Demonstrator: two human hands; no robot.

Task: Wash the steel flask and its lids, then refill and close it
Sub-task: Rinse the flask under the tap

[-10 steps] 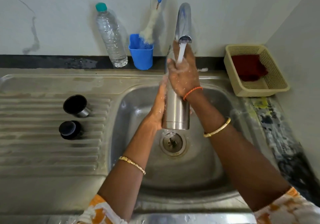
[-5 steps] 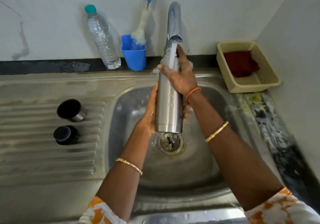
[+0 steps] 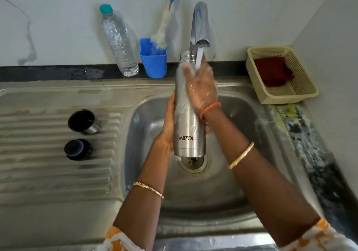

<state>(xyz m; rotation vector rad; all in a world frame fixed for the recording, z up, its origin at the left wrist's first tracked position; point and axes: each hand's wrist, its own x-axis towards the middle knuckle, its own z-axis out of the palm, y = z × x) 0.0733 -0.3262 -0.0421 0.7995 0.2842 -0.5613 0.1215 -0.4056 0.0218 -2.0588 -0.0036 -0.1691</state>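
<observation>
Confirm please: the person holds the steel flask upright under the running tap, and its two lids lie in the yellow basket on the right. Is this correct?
Not quite. The head view shows the two lids on the ribbed drainboard at left. The yellow basket holds only a dark red cloth. The steel flask is upright under the running tap.

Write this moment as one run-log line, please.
stage: rinsing | flask: upright under tap | left hand: holding | right hand: rubbing | lids: on drainboard
</observation>
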